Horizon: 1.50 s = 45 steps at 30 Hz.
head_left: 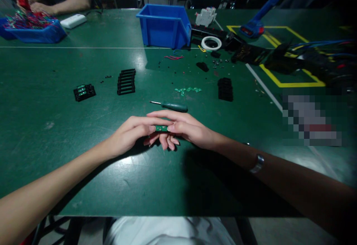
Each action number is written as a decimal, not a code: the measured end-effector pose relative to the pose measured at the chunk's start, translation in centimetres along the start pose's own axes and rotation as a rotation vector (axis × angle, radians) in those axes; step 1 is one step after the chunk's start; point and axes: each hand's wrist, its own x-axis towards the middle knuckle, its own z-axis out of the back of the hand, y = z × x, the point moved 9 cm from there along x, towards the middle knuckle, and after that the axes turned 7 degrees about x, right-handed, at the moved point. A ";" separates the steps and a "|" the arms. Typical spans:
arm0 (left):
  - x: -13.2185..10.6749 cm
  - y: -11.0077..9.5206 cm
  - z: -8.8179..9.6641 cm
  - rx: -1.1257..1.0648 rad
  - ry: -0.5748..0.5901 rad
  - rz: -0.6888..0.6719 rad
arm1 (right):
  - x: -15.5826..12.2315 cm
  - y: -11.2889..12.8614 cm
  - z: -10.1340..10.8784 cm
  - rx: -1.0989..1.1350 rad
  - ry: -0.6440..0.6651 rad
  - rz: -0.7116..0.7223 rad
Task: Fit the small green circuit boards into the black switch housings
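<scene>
My left hand (131, 133) and my right hand (184, 127) meet over the green table (83, 133) near its front edge. Both pinch a small green circuit board (161, 128) between thumb and fingers, the left from the left end, the right from the right end. A dark part seems to sit under the board, mostly hidden by my fingers. A green-handled screwdriver (170, 106) lies just beyond my hands.
Black housings lie in a stack (126, 82), a second group (84, 92) and a pile (225, 89). Loose green boards (188, 90), a blue bin (164, 25), a tape roll (211, 43). Another person's hands (41, 7) work at a blue tray (33, 29) far left.
</scene>
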 end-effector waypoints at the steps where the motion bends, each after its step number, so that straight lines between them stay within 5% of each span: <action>1: 0.0 0.0 0.0 0.000 0.001 0.004 | 0.0 0.0 0.0 0.000 0.001 0.000; 45: -0.3 0.9 0.6 0.046 -0.044 0.076 | 0.0 0.1 -0.1 -0.010 -0.001 -0.006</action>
